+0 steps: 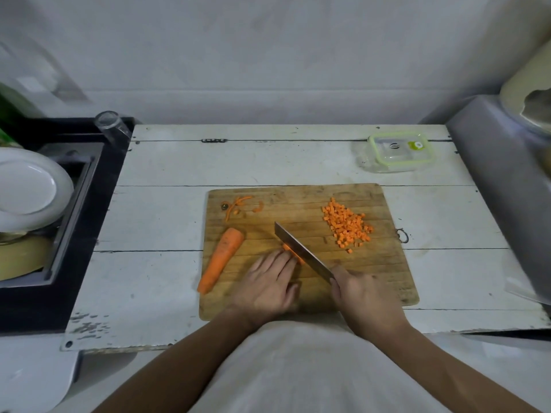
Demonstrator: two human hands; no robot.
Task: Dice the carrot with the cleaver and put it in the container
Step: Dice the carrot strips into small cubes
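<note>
Right now my left hand [268, 281] presses straight fingers on the carrot strips [290, 252] at centre frame, cleaver [301, 251], gripped by my right hand [362, 296], crossing them beside the fingertips.

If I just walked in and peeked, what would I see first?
You would first spot the bright orange pile of carrot cubes on the far right part of the wooden cutting board. Next, the cleaver gripped by the right hand, slicing a carrot piece that the left hand holds down mid-board. A big uncut carrot lies on the board's left side.
</note>
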